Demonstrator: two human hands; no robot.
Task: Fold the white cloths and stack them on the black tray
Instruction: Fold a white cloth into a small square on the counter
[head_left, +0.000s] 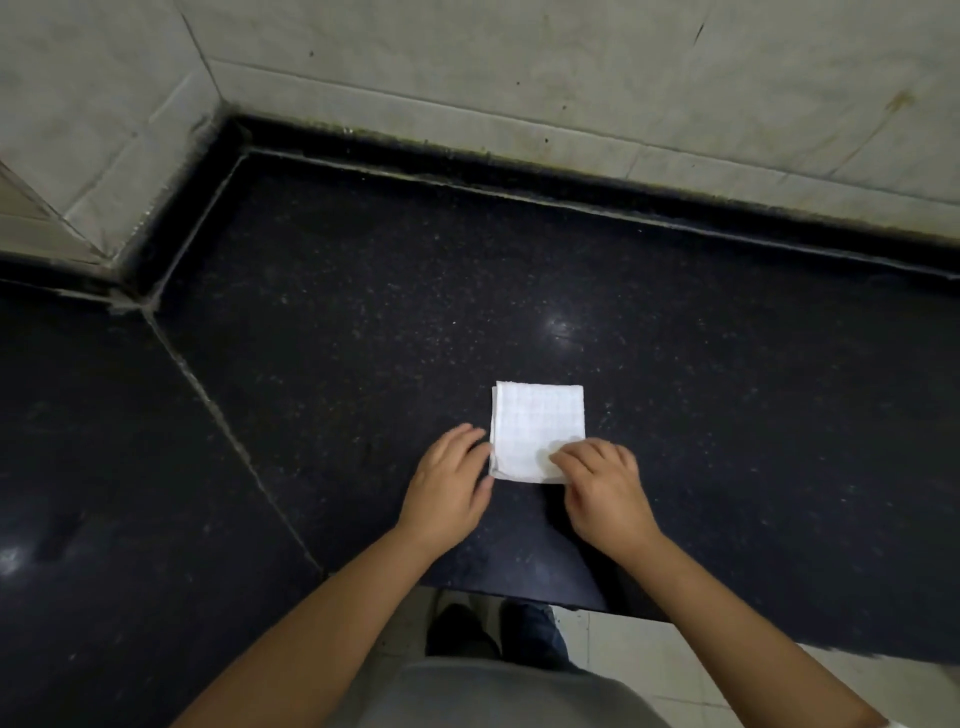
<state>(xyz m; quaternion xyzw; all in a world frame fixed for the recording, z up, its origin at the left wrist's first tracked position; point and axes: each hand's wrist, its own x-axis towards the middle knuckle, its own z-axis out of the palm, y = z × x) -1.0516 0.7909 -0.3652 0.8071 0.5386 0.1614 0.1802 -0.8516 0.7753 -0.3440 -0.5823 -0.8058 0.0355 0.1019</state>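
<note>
A white cloth, folded into a small square, lies flat on the black speckled counter. My left hand rests at the cloth's left edge, fingers fairly straight, with the thumb touching the near left corner. My right hand lies on the near right corner, fingers bent and pressing down on the cloth. No black tray is in view.
The counter meets tiled walls at the back and at the left, forming a corner. A seam runs diagonally across the counter on the left. The front edge lies just below my wrists, with a light floor beneath.
</note>
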